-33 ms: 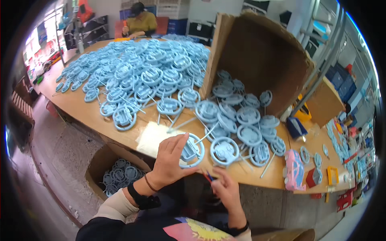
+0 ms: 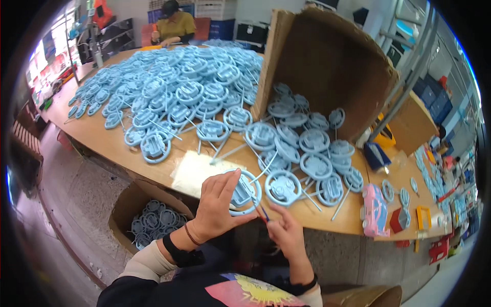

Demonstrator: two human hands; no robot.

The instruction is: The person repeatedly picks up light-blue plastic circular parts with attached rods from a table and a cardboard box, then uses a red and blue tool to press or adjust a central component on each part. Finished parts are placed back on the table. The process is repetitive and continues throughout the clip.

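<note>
My left hand (image 2: 217,207) grips a light blue plastic toy steering wheel (image 2: 242,190) by its left side, fingers along the top and thumb underneath. The wheel is tilted up above the table's front edge, and a thin rod slants from its upper right. My right hand (image 2: 286,230) is closed around a slim tool (image 2: 265,213) with red and blue parts; its exact kind is too small to tell. The tool's tip is at the lower right of the wheel's rim; whether it touches cannot be made out. Another blue wheel (image 2: 283,188) lies just right of the held one.
A big heap of blue wheels (image 2: 174,87) covers the table (image 2: 115,148). More spill from a tipped cardboard box (image 2: 332,66). Below left, an open carton (image 2: 120,217) holds several wheels. A pink toy car (image 2: 375,210) sits at right. Across the table sits another person (image 2: 176,28).
My right hand has come slightly up and left, bringing the tool's tip to the wheel's rim. My left hand keeps its hold. The whole view has shifted a little.
</note>
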